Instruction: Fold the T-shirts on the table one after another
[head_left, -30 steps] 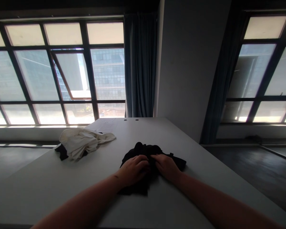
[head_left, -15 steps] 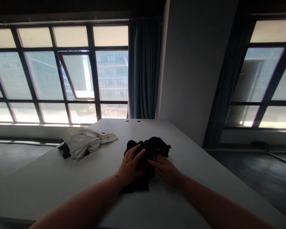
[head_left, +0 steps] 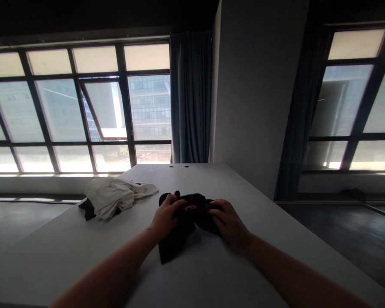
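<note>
A crumpled black garment [head_left: 176, 241] with a small pink mark near its middle lies on the white table in front of me. Its exact kind cannot be made out in the dim light. My left hand [head_left: 165, 216] is closed on its left part, fingers curled over the bunched cloth. On the other side my right hand [head_left: 230, 221] grips the right part, with its fingertips bent into the fabric. A loose flap of the black cloth hangs toward me below my left hand.
A heap of cream cloth [head_left: 111, 196] with black fabric under it lies on the left of the white table [head_left: 244, 273]. Two dark round spots [head_left: 186, 166] mark the far end. Beyond stand a blue curtain [head_left: 191, 98], a wide pillar [head_left: 256, 98] and windows.
My hands have moved farther apart, the right one outward and the left one slightly left. The black garment is spread wider between them, and its pink mark shows more.
</note>
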The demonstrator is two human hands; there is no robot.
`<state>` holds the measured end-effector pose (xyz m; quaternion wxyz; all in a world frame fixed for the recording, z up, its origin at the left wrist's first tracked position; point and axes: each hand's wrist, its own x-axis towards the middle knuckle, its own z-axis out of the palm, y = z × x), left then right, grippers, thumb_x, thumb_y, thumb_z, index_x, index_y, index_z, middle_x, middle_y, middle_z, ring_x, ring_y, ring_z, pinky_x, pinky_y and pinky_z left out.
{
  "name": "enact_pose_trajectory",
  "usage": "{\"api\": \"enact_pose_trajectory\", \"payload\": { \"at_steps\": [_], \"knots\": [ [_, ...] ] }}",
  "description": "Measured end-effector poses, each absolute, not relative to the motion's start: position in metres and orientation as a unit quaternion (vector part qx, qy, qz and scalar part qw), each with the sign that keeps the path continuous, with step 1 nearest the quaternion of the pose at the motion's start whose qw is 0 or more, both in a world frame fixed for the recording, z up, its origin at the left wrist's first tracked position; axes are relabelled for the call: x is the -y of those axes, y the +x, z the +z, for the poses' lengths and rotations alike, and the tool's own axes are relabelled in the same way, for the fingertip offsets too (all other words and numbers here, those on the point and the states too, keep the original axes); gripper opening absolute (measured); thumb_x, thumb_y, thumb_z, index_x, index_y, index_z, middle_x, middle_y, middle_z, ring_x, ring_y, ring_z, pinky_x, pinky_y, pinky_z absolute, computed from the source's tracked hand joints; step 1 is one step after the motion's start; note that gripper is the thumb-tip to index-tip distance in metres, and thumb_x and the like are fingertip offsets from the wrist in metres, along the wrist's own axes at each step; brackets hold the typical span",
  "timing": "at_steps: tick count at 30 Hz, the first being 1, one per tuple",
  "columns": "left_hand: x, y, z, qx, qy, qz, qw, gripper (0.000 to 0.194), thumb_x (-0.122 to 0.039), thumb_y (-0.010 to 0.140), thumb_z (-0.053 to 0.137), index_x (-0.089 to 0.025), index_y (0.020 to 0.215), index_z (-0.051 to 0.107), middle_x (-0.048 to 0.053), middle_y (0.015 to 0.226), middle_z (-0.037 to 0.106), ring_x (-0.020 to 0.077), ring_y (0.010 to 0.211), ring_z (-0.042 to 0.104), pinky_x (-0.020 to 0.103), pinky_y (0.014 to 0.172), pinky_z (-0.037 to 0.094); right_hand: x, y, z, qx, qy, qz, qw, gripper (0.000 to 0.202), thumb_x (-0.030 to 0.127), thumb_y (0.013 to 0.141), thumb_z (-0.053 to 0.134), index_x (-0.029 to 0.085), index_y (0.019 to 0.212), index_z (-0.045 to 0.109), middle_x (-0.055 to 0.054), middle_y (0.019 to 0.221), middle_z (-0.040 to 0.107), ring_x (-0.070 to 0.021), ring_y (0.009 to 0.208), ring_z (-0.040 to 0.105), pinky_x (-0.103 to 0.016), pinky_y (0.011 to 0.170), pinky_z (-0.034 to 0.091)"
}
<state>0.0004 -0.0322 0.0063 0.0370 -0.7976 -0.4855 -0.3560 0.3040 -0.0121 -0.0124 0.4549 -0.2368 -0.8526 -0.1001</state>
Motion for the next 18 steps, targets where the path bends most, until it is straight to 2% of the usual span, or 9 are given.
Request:
{"api": "enact_pose_trajectory", "payload": {
  "at_steps": [3,6,9,12,15,18],
  "knots": [
    [0.016,-0.026,0.041,0.503,-0.715,-0.466,0.134,0.063,-0.004,0.076,0.06,-0.03,0.133,0.069,0.008,0.133,0.048,0.0263,0.119,0.059,0.039,0.107,0.052,-0.005,0.317,-0.016,0.818,-0.277,-0.106,0.493,0.024,0.027,0.104,0.05,0.024,0.121,0.067,-0.013,0.13,0.06,-0.0267,0.126,0.056,-0.047,0.106,0.051],
    [-0.003,-0.06,0.092,0.497,-0.654,-0.521,0.232,0.056,-0.008,0.079,0.064,-0.028,0.131,0.071,0.009,0.132,0.048,0.0297,0.127,0.054,0.045,0.115,0.047,-0.017,0.32,-0.023,0.817,-0.293,-0.089,0.488,0.021,0.029,0.105,0.05,0.024,0.116,0.068,-0.012,0.126,0.062,-0.025,0.121,0.059,-0.045,0.103,0.053],
    [-0.02,-0.097,0.146,0.53,-0.606,-0.508,0.308,0.053,-0.01,0.083,0.065,-0.029,0.132,0.071,0.009,0.137,0.046,0.0312,0.128,0.05,0.047,0.114,0.046,-0.022,0.317,-0.03,0.84,-0.298,-0.056,0.451,0.019,0.026,0.104,0.051,0.023,0.106,0.069,-0.011,0.123,0.063,-0.0241,0.118,0.06,-0.044,0.101,0.053],
    [-0.035,-0.135,0.179,0.593,-0.567,-0.465,0.332,0.049,-0.012,0.089,0.063,-0.025,0.136,0.069,0.012,0.144,0.044,0.0331,0.127,0.047,0.048,0.112,0.046,-0.023,0.313,-0.036,0.863,-0.299,-0.021,0.407,0.018,0.023,0.1,0.053,0.023,0.104,0.07,-0.011,0.124,0.063,-0.024,0.119,0.06,-0.044,0.103,0.052],
    [-0.05,-0.171,0.176,0.685,-0.531,-0.394,0.306,0.049,-0.018,0.096,0.059,-0.027,0.144,0.063,0.012,0.151,0.042,0.0368,0.13,0.045,0.05,0.105,0.049,-0.024,0.311,-0.04,0.88,-0.3,0.021,0.367,0.019,0.021,0.097,0.055,0.022,0.105,0.071,-0.012,0.127,0.062,-0.0245,0.121,0.059,-0.047,0.108,0.049],
    [-0.063,-0.198,0.137,0.777,-0.517,-0.284,0.217,0.062,-0.026,0.096,0.061,-0.032,0.157,0.049,0.014,0.16,0.039,0.0408,0.134,0.047,0.054,0.104,0.049,-0.026,0.311,-0.042,0.898,-0.299,0.078,0.312,0.02,0.02,0.095,0.056,0.021,0.105,0.073,-0.013,0.129,0.062,-0.0245,0.122,0.059,-0.046,0.11,0.048]
  ]
}}
